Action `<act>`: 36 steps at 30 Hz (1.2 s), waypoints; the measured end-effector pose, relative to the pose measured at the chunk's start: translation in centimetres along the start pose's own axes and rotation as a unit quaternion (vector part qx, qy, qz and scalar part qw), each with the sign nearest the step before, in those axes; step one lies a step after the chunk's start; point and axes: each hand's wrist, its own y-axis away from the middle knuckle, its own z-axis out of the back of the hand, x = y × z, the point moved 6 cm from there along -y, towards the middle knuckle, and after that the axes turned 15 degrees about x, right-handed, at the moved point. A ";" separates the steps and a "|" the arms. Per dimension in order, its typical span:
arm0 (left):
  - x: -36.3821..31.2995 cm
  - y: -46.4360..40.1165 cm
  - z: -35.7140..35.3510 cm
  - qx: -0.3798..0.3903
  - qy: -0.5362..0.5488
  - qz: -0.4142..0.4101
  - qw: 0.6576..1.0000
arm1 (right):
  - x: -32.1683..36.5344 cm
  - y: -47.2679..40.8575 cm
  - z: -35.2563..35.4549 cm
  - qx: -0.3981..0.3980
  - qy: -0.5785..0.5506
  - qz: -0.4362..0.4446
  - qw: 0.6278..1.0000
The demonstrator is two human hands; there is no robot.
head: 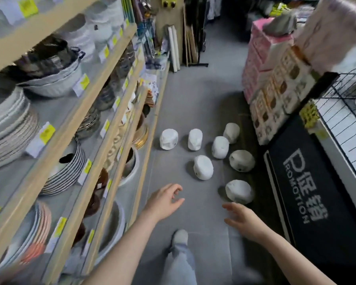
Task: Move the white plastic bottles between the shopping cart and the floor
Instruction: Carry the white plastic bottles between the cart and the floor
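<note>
Seven white plastic bottles (pixel 203 167) stood scattered on the grey floor (pixel 185 103) of the aisle, between the crockery shelves (pixel 74 112) and the black promotion sign (pixel 308 188), the nearest one (pixel 239 191) just beyond the right hand (pixel 242 220). Both hands reached forward above the floor and held nothing: the left hand (pixel 164 201) had its fingers loosely curled, the right hand's fingers were spread wide. A wire shopping cart (pixel 345 112) showed at the right edge, well apart from the bottles.
</note>
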 end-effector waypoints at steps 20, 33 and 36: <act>5.8 -36.5 -14.6 0.110 -0.112 -0.126 0.979 | -26.5 -24.6 5.8 -0.092 -0.007 -0.142 0.986; 7.0 -61.2 -42.0 0.157 -0.218 -0.300 0.915 | -53.6 -42.9 0.9 -0.230 -0.007 -0.152 0.961; 7.5 -62.8 -44.3 0.191 -0.180 -0.289 0.921 | -54.5 -43.8 -0.1 -0.275 -0.045 -0.123 0.952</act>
